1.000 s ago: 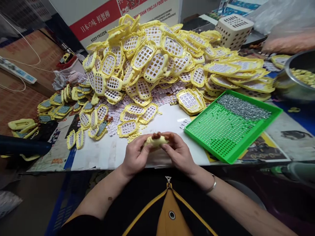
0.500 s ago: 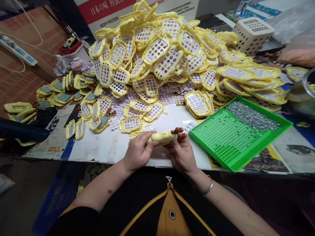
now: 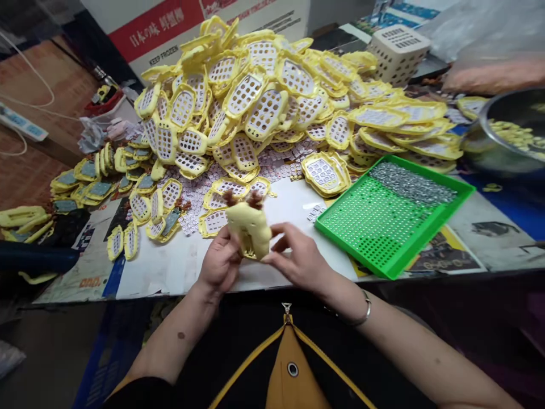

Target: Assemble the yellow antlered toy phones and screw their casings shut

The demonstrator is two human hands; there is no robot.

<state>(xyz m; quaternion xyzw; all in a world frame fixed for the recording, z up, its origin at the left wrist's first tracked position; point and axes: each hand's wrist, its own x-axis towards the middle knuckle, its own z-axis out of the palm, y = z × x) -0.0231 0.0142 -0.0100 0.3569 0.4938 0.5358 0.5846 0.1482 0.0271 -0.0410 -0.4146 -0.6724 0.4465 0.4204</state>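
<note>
A yellow toy shell [image 3: 249,227] with brown antlers is pinched upright over the table [image 3: 170,267] edge by the left hand [image 3: 219,264] at its 7 o'clock and flanked at 4 o'clock by the loosely spread right hand [image 3: 298,258].

A cardboard box [image 3: 102,14] behind the yellow heap bore a red band [image 3: 157,31] printed with white Japanese characters. They began 日本の味, and the ones after it were less certain. Under the band, on the box's white face, stood KEEP FROZEN in dark capitals. Finer print further right was too small to read. A printed sheet [image 3: 91,279] on the worktop [image 3: 170,267] showed orange letters, too blurred to read.
</note>
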